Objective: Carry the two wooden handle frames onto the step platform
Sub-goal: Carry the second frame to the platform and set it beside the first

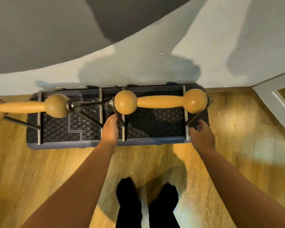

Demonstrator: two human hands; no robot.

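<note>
Wooden flooring surrounds both hands: left hand (pixel 110 129) and right hand (pixel 200 134) each grip, fingers closed, the right frame's (pixel 160 102) stiff metal legs on the step platform (pixel 155 140), the sensible hold, beside the left frame (pixel 30 106).

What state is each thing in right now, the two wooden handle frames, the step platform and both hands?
Left handle frame: standing on the platform, untouched.
Right handle frame: on the platform, both hands on its metal legs.
Step platform: on the floor against the wall.
Left hand: gripping a leg.
Right hand: at the other leg.
</note>
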